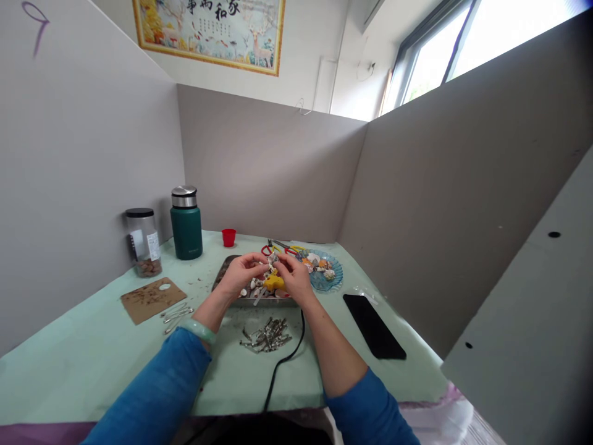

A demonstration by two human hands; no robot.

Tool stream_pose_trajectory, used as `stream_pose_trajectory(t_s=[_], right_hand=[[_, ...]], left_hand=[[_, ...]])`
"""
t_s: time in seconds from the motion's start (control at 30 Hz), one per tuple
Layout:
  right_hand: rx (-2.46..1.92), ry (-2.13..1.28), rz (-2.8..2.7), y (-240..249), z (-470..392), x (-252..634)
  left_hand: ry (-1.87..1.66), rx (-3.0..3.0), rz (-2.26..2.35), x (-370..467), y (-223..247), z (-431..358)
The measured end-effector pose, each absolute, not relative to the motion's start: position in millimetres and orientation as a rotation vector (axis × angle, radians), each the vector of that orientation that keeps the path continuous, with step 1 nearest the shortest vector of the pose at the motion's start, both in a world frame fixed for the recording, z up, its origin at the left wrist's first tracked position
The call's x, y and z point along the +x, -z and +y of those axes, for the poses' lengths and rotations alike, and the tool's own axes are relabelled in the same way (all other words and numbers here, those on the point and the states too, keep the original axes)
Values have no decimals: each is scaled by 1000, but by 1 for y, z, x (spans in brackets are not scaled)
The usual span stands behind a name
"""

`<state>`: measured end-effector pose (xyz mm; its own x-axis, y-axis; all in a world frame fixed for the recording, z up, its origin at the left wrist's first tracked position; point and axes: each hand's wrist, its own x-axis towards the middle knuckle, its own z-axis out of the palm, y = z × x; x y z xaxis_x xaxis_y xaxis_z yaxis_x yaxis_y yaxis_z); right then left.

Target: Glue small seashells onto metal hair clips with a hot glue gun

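Shell piece (273, 259), pinched by left hand (243, 272) and right hand (295, 279), seems unfinished; plate (340, 275) holds several, metal clips (267, 335) lie loose.

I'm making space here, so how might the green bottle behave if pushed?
The bottle might tip if pushed near its lid, being taller than wide. Its round body would probably roll once on its side. Its contents don't show, so weight is uncertain.

Tray (283, 303), bottle (186, 233) on green table (92, 364)
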<state>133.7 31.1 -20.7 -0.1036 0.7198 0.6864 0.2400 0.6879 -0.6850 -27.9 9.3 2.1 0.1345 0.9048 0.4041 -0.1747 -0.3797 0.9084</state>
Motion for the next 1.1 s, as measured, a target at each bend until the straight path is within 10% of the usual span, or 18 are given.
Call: stream_pose_trajectory(t_s=[1.1], right_hand=[[-755,-420,-1766,20,28,134]], left_hand=[[-1326,1213,766,-30,1,13]])
